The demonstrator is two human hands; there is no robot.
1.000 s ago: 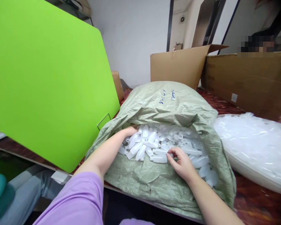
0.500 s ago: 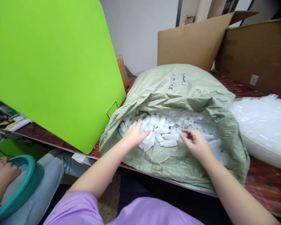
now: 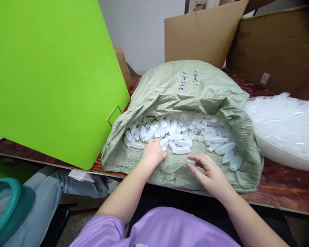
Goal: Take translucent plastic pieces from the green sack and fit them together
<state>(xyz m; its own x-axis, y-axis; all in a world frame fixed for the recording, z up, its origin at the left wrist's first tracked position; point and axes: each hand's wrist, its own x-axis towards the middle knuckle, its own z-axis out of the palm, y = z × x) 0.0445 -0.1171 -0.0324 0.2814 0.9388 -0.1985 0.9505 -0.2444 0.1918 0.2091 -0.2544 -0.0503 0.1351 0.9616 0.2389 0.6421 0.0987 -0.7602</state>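
A green woven sack [image 3: 193, 80] lies on its side with its mouth toward me, and many small translucent white plastic bottles [image 3: 181, 150] spill out at the opening. My left hand [image 3: 151, 156] is at the front left of the pile, its fingers curled and thumb bent in around a bottle [image 3: 163, 142], partly hidden by the fingers. To the right, my right hand [image 3: 212, 171] hovers over the sack's front flap, apart from the pile. Its thumb and fingers pinch a small translucent plastic bottle [image 3: 191, 161], of which only the end shows.
A big clear bag of white pieces [image 3: 285, 127] stands at the right. Cardboard boxes [image 3: 203, 37] are behind the sack. A bright green board [image 3: 48, 75] leans at the left. Below it, a seated person in jeans has a teal basin [image 3: 15, 206].
My right hand has drawn back from the pile toward me, a small bottle in its pinch. My left hand has moved nearer the front of the pile, fingers curling in. The view has shifted.
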